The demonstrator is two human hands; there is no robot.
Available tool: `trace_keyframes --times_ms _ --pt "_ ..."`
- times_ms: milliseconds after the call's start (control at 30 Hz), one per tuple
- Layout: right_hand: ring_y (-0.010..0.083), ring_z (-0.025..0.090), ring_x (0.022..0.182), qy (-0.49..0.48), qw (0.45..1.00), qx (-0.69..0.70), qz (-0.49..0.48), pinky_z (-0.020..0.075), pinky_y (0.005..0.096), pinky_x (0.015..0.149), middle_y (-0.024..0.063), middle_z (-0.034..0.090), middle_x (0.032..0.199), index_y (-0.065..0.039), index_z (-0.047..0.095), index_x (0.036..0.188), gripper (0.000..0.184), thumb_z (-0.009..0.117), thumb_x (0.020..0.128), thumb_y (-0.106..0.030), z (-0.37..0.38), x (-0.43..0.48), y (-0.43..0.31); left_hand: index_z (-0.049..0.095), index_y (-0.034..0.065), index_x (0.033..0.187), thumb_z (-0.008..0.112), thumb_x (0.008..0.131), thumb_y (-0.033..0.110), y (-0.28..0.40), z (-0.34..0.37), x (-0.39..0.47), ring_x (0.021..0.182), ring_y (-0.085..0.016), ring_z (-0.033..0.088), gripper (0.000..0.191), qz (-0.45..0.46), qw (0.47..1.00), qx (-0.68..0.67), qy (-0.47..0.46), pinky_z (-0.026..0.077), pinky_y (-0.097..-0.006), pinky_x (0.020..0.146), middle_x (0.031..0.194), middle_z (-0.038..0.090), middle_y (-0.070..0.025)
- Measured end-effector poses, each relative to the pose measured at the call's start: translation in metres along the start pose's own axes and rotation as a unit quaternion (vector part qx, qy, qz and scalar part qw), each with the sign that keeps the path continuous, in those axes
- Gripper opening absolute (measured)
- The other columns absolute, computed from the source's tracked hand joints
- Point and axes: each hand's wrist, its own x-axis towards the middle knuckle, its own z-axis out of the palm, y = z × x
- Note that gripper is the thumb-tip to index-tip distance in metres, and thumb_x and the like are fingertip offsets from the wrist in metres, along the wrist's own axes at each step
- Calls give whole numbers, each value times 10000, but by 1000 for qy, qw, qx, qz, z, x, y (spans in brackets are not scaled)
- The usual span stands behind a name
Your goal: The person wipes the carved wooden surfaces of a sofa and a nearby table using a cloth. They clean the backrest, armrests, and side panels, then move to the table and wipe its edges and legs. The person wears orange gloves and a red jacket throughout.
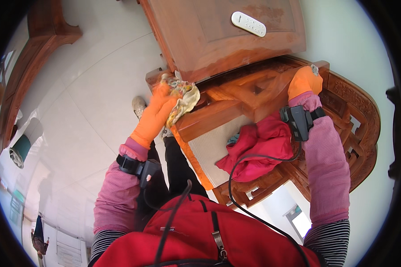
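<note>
My left hand (157, 106), in an orange glove, grips a patterned cloth (185, 100) at the front end of the carved wooden chair's armrest (210, 120). Some blur lies over that hand. Over the back end of the same armrest is my right hand (305, 81), also orange-gloved and with its fingers curled. A small grey piece (314, 69) shows at its far side; whether the hand holds it or the wood is hidden. On the woven seat pad (208, 150) below lies a crumpled red garment (260, 150), with a bit of blue-green fabric beside it.
A wooden side table (217, 50) adjoins the armrest; a white remote control (248, 24) and wet-looking patches are on its top. Black cables (232, 173) hang from my wrist devices. At left stand a bin (21, 150) and more wooden furniture (36, 43). A person (39, 238) is far off.
</note>
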Motion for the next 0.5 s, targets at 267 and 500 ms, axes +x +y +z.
trace_keyframes --times_ms 267,500 --pt "369 707 901 59 994 -61 -63 536 430 770 207 728 924 -27 736 980 353 669 846 -347 10 11 14 610 16 948 641 971 175 -30 -16 3 816 -57 544 164 -125 982 -131 44 475 -225 742 934 621 24" --pt "338 711 894 41 990 31 -131 538 418 773 186 735 913 -21 739 959 333 686 832 -324 16 34 39 629 0 1188 590 989 164 -95 -12 66 1005 -156 605 262 -60 989 -132 -13 483 -291 899 1078 662 -49"
